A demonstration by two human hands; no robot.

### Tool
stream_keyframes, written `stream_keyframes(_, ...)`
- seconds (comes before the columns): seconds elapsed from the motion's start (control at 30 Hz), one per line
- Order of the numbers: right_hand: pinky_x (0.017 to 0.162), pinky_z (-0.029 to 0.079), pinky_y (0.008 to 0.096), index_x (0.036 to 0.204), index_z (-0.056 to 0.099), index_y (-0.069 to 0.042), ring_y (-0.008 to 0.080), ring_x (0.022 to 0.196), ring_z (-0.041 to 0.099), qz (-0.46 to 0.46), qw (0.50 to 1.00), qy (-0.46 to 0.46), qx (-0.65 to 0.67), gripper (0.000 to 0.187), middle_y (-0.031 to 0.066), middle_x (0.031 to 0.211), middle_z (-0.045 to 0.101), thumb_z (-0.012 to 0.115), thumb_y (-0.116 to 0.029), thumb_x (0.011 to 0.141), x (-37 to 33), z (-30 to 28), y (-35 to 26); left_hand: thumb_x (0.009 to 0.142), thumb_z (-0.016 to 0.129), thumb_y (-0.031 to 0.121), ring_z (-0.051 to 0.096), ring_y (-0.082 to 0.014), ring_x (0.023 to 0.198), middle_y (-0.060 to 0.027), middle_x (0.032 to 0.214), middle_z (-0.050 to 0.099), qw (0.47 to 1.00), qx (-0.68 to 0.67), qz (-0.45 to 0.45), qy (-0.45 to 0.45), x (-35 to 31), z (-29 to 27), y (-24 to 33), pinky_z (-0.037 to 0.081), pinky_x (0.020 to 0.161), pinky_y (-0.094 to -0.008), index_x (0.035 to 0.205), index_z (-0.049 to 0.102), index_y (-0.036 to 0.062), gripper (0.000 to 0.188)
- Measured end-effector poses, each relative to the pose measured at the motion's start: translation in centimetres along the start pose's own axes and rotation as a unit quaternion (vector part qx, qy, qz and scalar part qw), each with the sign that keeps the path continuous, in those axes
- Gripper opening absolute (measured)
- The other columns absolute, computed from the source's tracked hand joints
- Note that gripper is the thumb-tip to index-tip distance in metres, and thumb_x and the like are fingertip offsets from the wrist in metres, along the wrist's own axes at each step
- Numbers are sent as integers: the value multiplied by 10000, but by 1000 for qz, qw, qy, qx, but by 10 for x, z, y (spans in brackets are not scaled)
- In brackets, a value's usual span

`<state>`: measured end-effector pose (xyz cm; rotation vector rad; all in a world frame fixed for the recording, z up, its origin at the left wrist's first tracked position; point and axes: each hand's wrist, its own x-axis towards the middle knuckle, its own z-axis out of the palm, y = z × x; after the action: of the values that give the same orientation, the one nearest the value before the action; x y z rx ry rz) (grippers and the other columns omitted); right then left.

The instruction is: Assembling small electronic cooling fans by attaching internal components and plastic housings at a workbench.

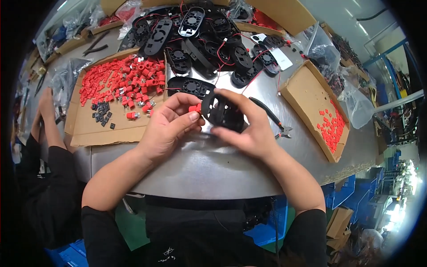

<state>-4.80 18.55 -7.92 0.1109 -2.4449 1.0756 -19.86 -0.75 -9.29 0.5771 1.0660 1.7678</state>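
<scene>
In front of me, my right hand (249, 127) grips a black plastic housing (222, 112), thumb below and fingers over its top. Between the thumb and fingers of my left hand (171, 122) is a small red cylindrical part (194, 108), held against the housing's left end. Whether the two are joined I cannot tell. Just behind lies a black oval housing with a fan grille (191, 85). Close to my right hand rest pliers-like cutters (279, 127) with dark handles, jaws toward me.
A cardboard tray (111, 139) at left holds red parts and black square pieces; another tray (307, 95) at right holds small red pieces. Black fan housings (192, 22) with red wires pile up at the back. Another person's arm (51, 118) rests at far left.
</scene>
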Motion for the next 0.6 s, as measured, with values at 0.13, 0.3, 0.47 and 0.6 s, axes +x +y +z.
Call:
stream_keyframes(0.13, 890, 553, 326, 1368, 537, -34, 217, 1035, 705, -1, 999, 51, -6, 769, 128, 1152, 690, 923, -218, 730, -7, 6, -10, 1012, 674, 130, 638, -111, 1116, -26, 1196, 671, 998, -50, -28, 9, 1, 3, -1, 557, 931, -291, 1287, 600, 62, 293)
stream_keyframes(0.3, 857, 565, 318, 1314, 558, -39, 228, 1010, 717, 29, 998, 34, 36, 738, 126, 1155, 691, 944, -216, 710, -7, 7, -8, 1020, 673, 147, 647, -114, 1094, -26, 1193, 670, 997, -56, -56, 5, 3, 2, -4, 558, 924, -290, 1290, 610, 70, 287)
stream_keyframes(0.47, 916, 549, 368, 1289, 625, -45, 290, 1046, 705, -50, 997, 64, -4, 675, 138, 1197, 695, 927, -212, 709, 0, 5, -4, 1022, 672, 147, 655, -111, 1060, -18, 1177, 675, 994, -85, -73, -12, 4, 0, -5, 562, 898, -284, 1264, 615, 82, 257)
stream_keyframes(0.6, 925, 539, 379, 1296, 650, -43, 305, 1055, 698, -39, 998, 52, 12, 691, 145, 1208, 698, 931, -223, 691, 0, 6, -7, 1009, 690, 151, 655, -105, 1038, -5, 1147, 676, 994, -80, -60, -31, 5, -6, -9, 557, 881, -279, 1224, 620, 92, 235)
